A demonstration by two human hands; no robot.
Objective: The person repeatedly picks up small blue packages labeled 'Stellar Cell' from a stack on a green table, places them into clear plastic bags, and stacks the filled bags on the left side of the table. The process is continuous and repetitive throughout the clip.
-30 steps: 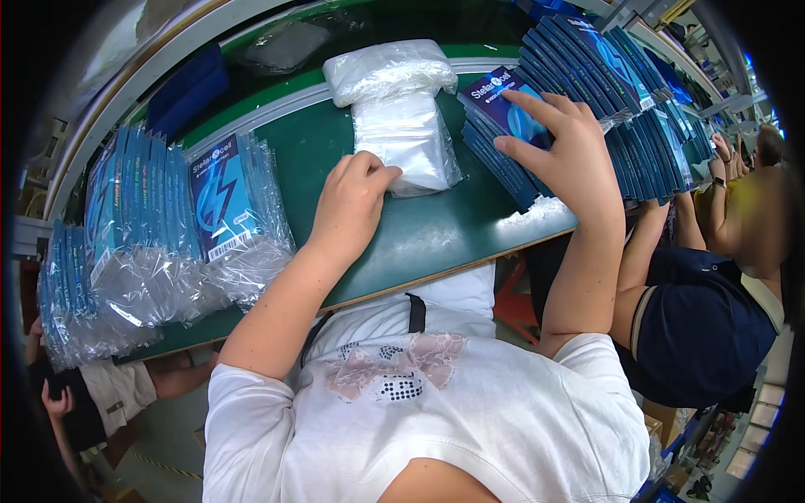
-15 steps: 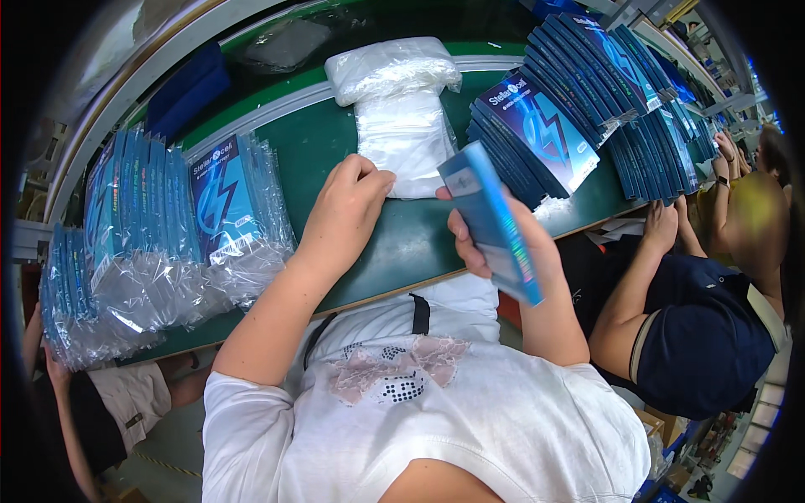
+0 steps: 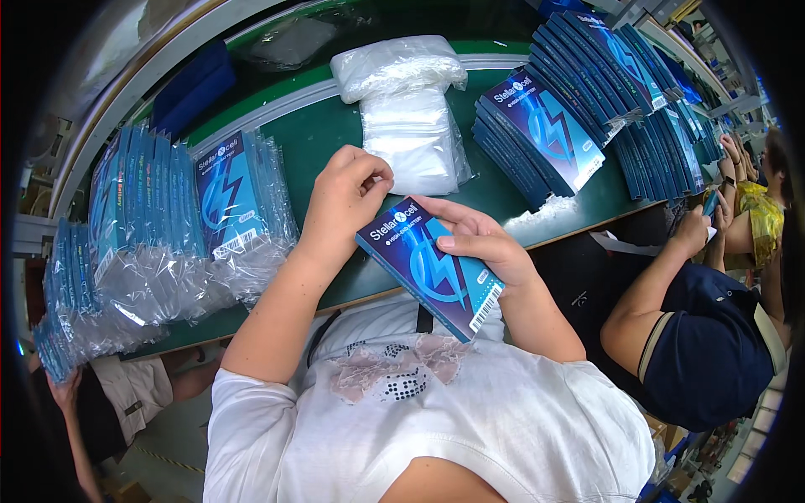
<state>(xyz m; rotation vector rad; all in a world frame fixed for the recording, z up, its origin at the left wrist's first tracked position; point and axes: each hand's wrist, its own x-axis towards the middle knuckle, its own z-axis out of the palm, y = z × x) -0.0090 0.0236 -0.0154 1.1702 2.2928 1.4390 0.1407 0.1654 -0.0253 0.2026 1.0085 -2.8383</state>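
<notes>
My right hand (image 3: 490, 251) grips a flat blue battery box (image 3: 428, 272) by its right side, thumb on the printed front and fingers behind. The box is tilted over the table's near edge. My left hand (image 3: 348, 193) has its fingers curled into a pinch beside the stack of clear plastic bags (image 3: 407, 138); what lies between its fingertips, if anything, is too small to make out. The box's upper left corner is close below that hand. Across the far end of the bags lies a thick folded bundle of clear plastic (image 3: 398, 63).
At the left stand several rows of bagged blue boxes (image 3: 226, 197). Unbagged boxes (image 3: 537, 138) lean in stacks at the right on the green table (image 3: 495, 189). A co-worker in a dark shirt (image 3: 700, 348) sits at the right; another person's hand (image 3: 63, 390) touches the left bagged boxes.
My right hand has brought the box left and down toward my left hand and turned its printed front upward. My left hand has barely moved. The co-worker at right now holds a small dark object.
</notes>
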